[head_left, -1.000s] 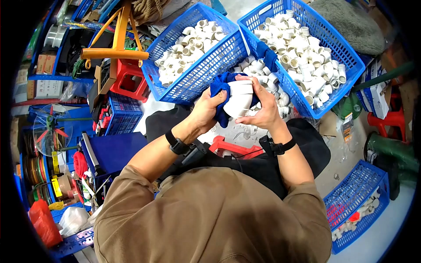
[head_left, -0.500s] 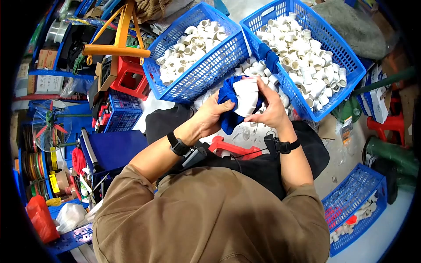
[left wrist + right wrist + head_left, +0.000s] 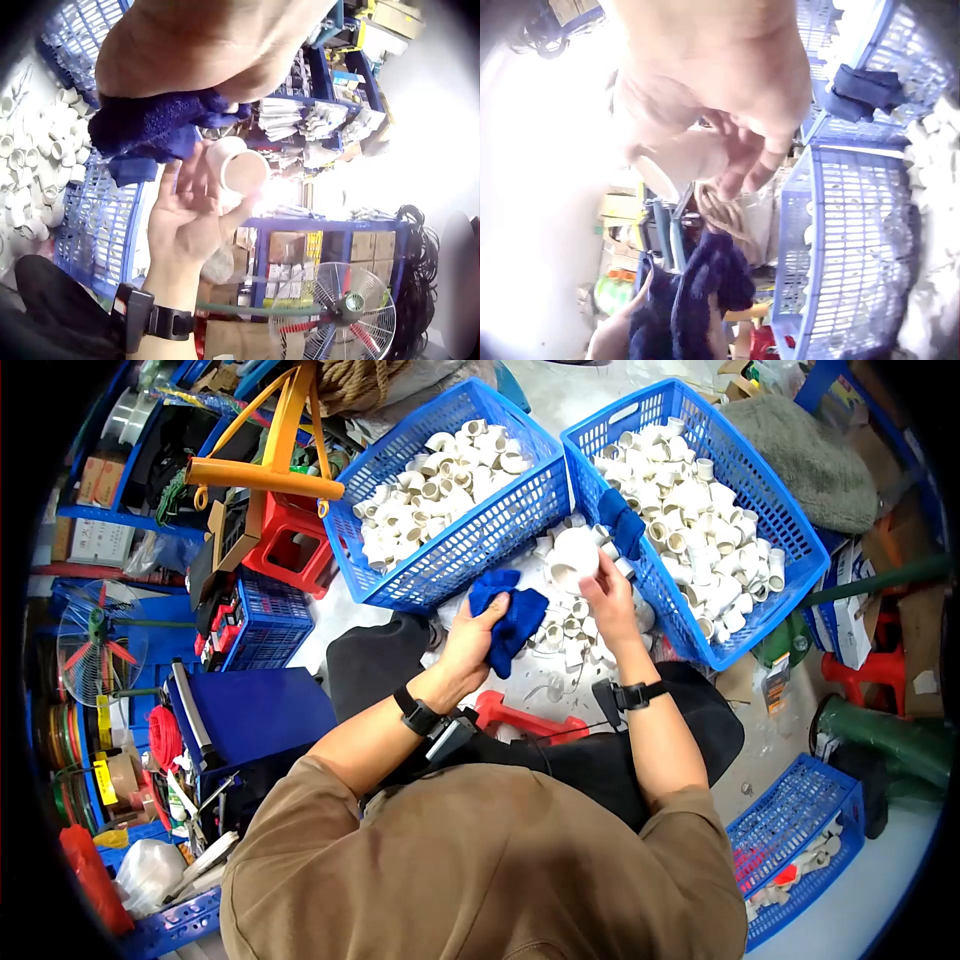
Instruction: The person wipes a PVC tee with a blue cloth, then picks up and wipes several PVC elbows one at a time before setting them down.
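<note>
A blue cloth is gripped in the left hand, its folds hanging past the fingers. The right hand holds a white pipe fitting between thumb and fingers, apart from the cloth and above loose fittings on the floor. In the left wrist view, the round open end of the fitting shows beside the right palm. The right wrist view shows the fitting under the right hand, with the cloth below it.
Two blue crates full of white fittings stand ahead, a folded blue cloth over the right one's edge. Loose fittings lie between the knees and crates. A red stool stands left; another crate sits right.
The hands have moved apart. The fitting has left the cloth and moved forward with the right hand, while the left hand keeps the cloth nearer the body.
</note>
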`<state>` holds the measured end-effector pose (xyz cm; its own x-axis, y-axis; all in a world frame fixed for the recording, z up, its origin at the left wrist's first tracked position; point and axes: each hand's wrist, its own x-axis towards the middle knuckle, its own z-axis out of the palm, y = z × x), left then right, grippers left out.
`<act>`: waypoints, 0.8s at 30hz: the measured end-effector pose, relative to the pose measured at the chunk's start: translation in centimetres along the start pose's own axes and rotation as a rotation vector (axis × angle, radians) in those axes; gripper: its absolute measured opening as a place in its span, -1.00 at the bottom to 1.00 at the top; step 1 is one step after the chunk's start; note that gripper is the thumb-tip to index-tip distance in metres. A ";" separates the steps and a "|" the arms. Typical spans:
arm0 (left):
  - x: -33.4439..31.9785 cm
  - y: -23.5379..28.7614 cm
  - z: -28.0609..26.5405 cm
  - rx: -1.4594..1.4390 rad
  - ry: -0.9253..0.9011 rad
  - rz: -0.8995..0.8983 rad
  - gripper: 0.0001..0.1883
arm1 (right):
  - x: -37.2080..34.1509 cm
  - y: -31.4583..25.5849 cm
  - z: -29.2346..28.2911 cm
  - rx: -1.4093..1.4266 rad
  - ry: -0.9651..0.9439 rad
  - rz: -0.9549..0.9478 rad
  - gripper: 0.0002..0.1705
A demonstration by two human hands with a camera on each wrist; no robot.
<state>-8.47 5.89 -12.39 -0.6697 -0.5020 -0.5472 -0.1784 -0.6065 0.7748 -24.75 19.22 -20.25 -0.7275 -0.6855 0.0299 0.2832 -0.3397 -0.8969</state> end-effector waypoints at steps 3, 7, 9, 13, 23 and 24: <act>1.6 -0.2 -4.1 -0.112 0.114 -0.022 -0.66 | 5.2 2.1 1.2 -0.292 0.121 0.298 -0.41; 1.6 1.1 -5.9 -0.192 0.145 -0.021 -0.66 | 13.4 3.9 5.7 -0.278 0.008 0.227 -0.34; 1.8 1.5 -6.7 -0.206 0.146 -0.032 -0.65 | 15.8 3.0 8.5 -0.030 0.052 0.187 -0.22; 1.5 3.9 -7.1 -0.404 -0.204 -0.048 -0.27 | 16.3 2.5 7.4 -0.193 0.026 0.319 -0.25; 3.3 3.3 -0.2 -0.283 -0.535 -0.126 0.05 | 1.0 -4.9 2.1 -0.225 -0.273 0.329 -0.44; 3.7 3.1 0.8 -0.187 -0.480 -0.170 0.00 | 0.5 -4.1 1.4 -0.178 -0.105 0.218 -0.55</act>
<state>-12.10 2.60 -11.78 -0.9045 -0.0758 -0.4198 -0.2108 -0.7761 0.5943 -25.37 19.36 -15.93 -0.5904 -0.7958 -0.1345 0.3044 -0.0652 -0.9503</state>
